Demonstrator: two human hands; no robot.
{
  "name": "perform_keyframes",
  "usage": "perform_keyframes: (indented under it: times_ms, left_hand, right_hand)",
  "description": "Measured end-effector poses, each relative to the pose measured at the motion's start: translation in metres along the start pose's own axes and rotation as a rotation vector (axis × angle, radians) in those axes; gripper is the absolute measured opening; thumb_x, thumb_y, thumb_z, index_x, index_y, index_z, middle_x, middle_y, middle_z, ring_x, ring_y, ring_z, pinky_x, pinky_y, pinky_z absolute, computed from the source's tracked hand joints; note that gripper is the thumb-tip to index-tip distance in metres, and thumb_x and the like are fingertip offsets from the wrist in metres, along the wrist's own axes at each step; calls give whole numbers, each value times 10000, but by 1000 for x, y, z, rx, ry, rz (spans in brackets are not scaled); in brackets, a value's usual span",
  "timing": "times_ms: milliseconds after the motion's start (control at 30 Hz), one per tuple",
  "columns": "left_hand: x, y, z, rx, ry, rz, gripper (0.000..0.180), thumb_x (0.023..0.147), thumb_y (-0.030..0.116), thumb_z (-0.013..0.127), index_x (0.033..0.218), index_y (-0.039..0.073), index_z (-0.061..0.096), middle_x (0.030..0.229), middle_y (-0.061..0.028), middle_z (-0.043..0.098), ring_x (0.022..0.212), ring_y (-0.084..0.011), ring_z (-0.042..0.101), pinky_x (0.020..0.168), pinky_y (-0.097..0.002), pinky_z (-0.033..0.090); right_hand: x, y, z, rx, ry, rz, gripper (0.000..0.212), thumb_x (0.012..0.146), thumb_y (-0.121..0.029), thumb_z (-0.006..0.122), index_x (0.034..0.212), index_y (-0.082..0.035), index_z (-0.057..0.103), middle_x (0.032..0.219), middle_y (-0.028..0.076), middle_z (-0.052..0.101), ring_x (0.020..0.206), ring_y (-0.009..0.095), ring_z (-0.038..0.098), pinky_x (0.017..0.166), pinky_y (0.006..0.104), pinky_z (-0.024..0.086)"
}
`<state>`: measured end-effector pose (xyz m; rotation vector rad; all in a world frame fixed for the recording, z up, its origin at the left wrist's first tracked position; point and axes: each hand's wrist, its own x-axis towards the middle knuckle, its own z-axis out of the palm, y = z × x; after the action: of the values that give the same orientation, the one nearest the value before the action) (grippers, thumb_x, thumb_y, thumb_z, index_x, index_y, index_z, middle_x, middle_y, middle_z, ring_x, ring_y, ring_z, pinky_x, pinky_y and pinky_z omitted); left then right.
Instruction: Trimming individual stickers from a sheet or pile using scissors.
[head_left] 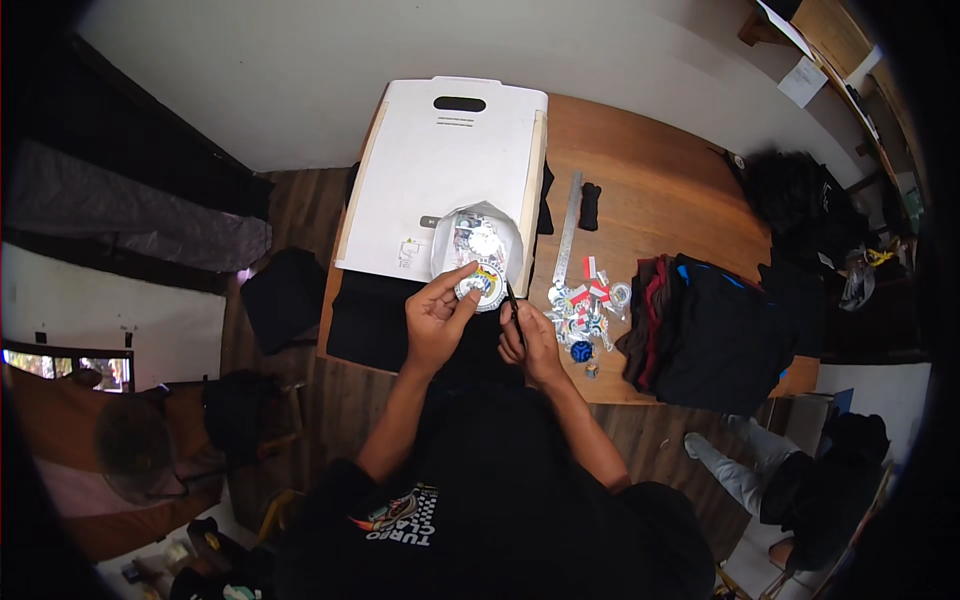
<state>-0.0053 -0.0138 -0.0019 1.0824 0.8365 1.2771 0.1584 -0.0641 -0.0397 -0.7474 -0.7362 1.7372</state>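
Note:
My left hand pinches a round white emblem cutout with a blue, yellow and green design. In my right hand is a slim black tool, upright beside the emblem's right edge; whether it is scissors or a knife cannot be made out. Just beyond both hands stands a white rounded container with several printed cutouts inside. To the right of my right hand lies a loose pile of small cutouts and scraps, red, white and blue.
A large white flat case with a handle slot lies on the wooden table, black cloth at its near edge. Right of it are a metal ruler, a small black bundle and folded dark garments. Another person is at lower right.

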Motion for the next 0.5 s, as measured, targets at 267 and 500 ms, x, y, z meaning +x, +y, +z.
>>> perform_keyframes:
  times_ms: [267, 500]
  left_hand:
    - [1, -1, 1, -8, 5, -4, 358, 931, -111, 598, 1289, -116, 579, 1190, -161, 656, 1042, -144, 646, 876, -244, 534]
    - [1, 0, 2, -18, 5, 4, 361, 928, -112, 604, 1288, -118, 578, 1186, -163, 656, 1039, -150, 648, 874, -244, 537]
  right_hand:
    - [0, -1, -1, 1, -3, -7, 374, 1094, -389, 362, 1020, -49, 501, 533, -45, 295, 413, 57, 234, 418, 232, 216]
    - [1, -2, 1, -4, -8, -15, 371, 1096, -380, 358, 1022, -46, 501, 537, -42, 300, 416, 56, 238, 420, 231, 219]
